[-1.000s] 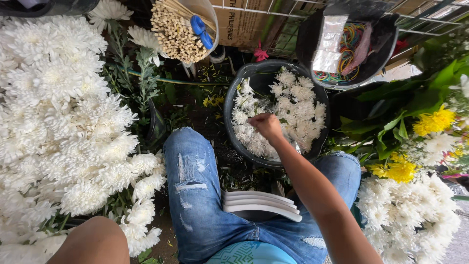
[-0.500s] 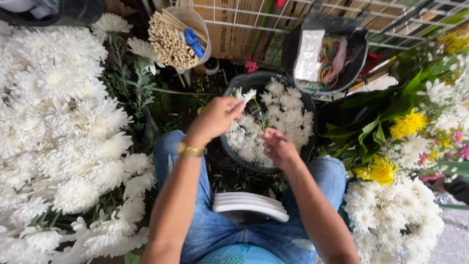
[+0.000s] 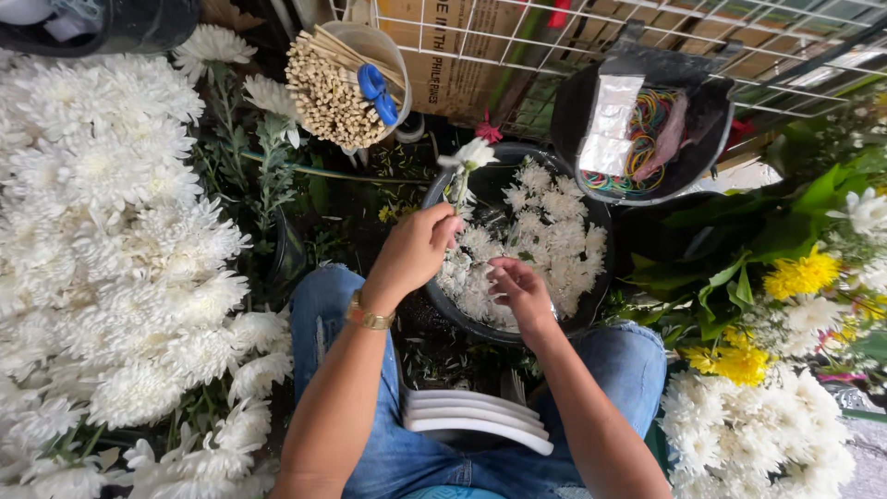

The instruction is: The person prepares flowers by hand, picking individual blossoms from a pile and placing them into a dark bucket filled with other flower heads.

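Whereas half a second ago it reached over the black bowl (image 3: 591,310), the left hand (image 3: 413,251) is now lifted at the bowl's near-left rim, a white flower (image 3: 471,155) pinched by its stem. Beside it, the right hand (image 3: 519,291) is kept over the bowl's blooms, fingers loosely curled, apparently empty.

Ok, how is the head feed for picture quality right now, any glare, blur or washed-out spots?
Head view: even daylight and soft shadows. The big white chrysanthemum bank is nearly blown out, petals losing detail. The left hand holding the white flower stem and the right hand over the dark bowl are sharp. Wide-angle bending shows in the wire rack. The far right corners look soft.
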